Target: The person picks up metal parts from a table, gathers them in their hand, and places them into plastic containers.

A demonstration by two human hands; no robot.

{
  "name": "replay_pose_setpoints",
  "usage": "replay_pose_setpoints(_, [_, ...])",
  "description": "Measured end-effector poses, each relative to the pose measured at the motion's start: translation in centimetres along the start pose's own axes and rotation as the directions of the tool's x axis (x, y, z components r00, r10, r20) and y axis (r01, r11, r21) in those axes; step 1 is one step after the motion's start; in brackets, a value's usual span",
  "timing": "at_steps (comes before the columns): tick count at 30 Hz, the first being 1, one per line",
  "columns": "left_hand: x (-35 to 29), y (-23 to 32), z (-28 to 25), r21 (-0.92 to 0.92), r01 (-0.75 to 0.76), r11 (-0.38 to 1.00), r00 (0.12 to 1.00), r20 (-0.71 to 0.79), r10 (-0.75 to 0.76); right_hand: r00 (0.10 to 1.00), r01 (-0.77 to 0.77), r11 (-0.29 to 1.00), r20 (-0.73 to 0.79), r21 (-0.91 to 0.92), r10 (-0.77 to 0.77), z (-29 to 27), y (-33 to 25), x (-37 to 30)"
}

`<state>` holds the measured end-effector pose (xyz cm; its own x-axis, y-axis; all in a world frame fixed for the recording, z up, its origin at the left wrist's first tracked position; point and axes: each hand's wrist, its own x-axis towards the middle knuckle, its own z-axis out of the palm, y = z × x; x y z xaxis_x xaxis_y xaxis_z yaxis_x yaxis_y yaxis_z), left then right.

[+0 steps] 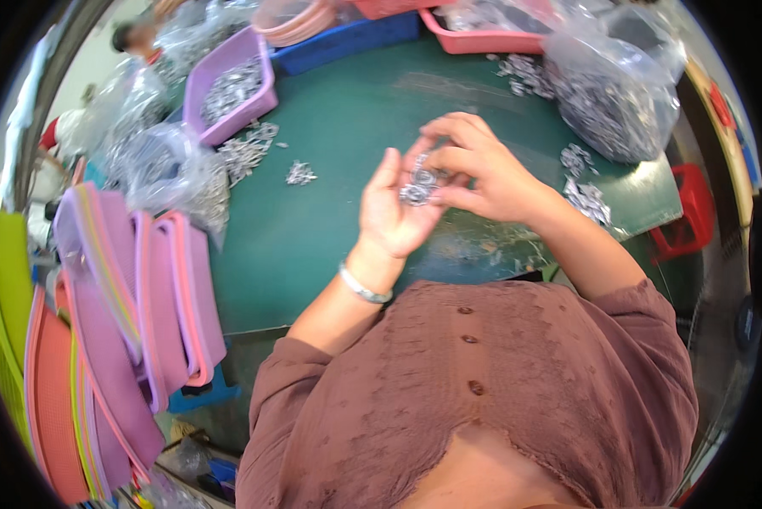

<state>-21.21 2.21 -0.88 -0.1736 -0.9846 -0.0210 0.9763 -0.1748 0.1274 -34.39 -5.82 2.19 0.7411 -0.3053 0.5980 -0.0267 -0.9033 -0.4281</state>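
hands meet above the green desk (330, 153), mid-frame. your left hand (389, 212) is palm-up, fingers pointing up and away from you, cupped open under a cluster of small silver metal parts (417, 188) that rests on the palm near the fingers. your right hand (474, 165) comes in from the right, its grip closed on the top of that same cluster, thumb and fingers pinching it from above. parts are too small and tangled to give a long axis or heading; the cluster runs roughly upright in the picture, from palm toward the right fingertips. a silver bracelet (364, 288) sits on your left wrist.

on the desk: a small loose pile of the same parts (300, 174) left of your hands, more spilled by the purple basket (228, 85) that holds others. clear plastic bag of parts (610, 102) far right, with smaller heaps (586, 197) beside it. pink tray (483, 38) and blue tray (347, 38) at the far edge. stacked coloured baskets (126, 314) stand off the desk's left side.
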Motion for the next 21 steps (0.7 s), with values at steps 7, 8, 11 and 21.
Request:
replay_pose_setpoints(7, [-0.6, 0.3, -1.7, -0.060, -0.002, 0.998, 0.995, -0.102, -0.004, 0.992, -0.106, 0.993, 0.082, 0.061, 0.101, 0.7, -1.0, 0.7])
replay_pose_setpoints(8, [-0.8, 0.6, -2.2, -0.052, -0.003, 0.999, 0.995, -0.103, -0.003, 0.993, -0.071, 0.995, 0.102, 0.074, 0.063, 1.1, -1.4, 0.9])
replay_pose_setpoints(11, [-1.6, 1.3, -1.9, 0.020, -0.059, 0.998, 0.959, -0.277, 0.062, 0.990, 0.002, 0.992, 0.141, 0.125, -0.019, 1.7, -2.0, 1.1])
replay_pose_setpoints(21, [-5.2, 6.9, -1.6, -0.127, -0.310, 0.942, 0.947, -0.128, 0.294, 0.986, -0.101, 0.988, 0.144, 0.120, 0.083, 1.7, -1.7, 0.6])
